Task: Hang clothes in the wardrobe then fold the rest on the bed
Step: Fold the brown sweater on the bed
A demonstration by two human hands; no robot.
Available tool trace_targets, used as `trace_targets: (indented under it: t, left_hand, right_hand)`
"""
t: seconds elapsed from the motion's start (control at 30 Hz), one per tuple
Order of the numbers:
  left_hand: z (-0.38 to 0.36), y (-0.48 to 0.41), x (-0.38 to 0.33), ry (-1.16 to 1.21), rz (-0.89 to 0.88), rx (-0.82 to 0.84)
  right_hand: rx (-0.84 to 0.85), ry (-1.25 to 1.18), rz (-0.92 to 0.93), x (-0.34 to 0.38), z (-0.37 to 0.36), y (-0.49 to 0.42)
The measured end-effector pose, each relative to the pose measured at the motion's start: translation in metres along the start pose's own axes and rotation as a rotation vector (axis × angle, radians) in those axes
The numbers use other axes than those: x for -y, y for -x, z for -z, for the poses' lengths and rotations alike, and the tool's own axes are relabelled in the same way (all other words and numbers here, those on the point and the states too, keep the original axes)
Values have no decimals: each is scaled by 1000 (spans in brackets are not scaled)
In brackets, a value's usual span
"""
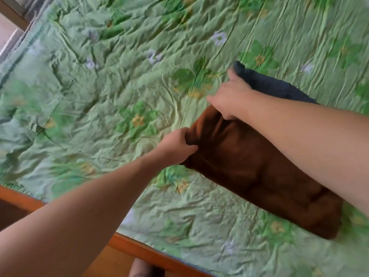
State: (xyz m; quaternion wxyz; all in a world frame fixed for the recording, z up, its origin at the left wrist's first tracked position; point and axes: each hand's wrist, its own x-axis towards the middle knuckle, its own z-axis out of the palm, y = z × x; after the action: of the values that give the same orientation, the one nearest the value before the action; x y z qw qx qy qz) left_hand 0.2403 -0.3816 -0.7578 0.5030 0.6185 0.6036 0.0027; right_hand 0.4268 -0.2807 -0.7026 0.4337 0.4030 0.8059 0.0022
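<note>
A brown garment (249,168) lies folded into a long strip across the green flowered bedspread (119,86). My left hand (179,144) grips its near left corner, fingers curled into the cloth. My right hand (231,96) pinches the far corner of the same end, thumb under the fold. A dark blue-black garment (275,84) lies flat just beyond my right hand and forearm, partly hidden by the arm.
The bed's orange-brown wooden frame (139,250) runs along the lower left, with wooden floor below it. A foot (139,268) shows at the bottom edge. A window frame or wall (10,23) sits at the top left corner.
</note>
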Motion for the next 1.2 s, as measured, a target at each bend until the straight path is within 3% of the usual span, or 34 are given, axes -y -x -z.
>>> trace_targets:
  t: [0.1, 0.23, 0.4, 0.57, 0.67, 0.77, 0.87, 1.0, 1.2]
  left_hand:
    - [0, 20, -22, 22, -45, -63]
    - [-16, 63, -69, -32, -132, -209]
    - [-83, 119, -156, -85, -297, -175]
    - [-196, 138, -220, -262, -467, -57]
    - [-258, 133, -221, -485, -452, 167]
    - [-286, 121, -196, -829, -477, 278]
    - [-287, 118, -174, -868, -547, 193]
    - [-283, 112, -159, -857, -732, -6]
    - [-309, 83, -142, -1012, -751, 76]
  right_hand:
    - [-33, 4, -28, -9, -7, 21]
    - [-260, -131, -49, -32, -36, 77]
    - [-482, -197, -129, -64, -105, 186]
    - [-434, -222, -319, -74, -201, 263]
    - [-143, -301, -412, -60, -261, 278]
    - [109, -668, -423, -28, -299, 277]
    - [-73, -973, -559, -5, -306, 269]
    - [-479, -991, -674, 7, -298, 245]
    - [-289, -970, -615, 17, -336, 199]
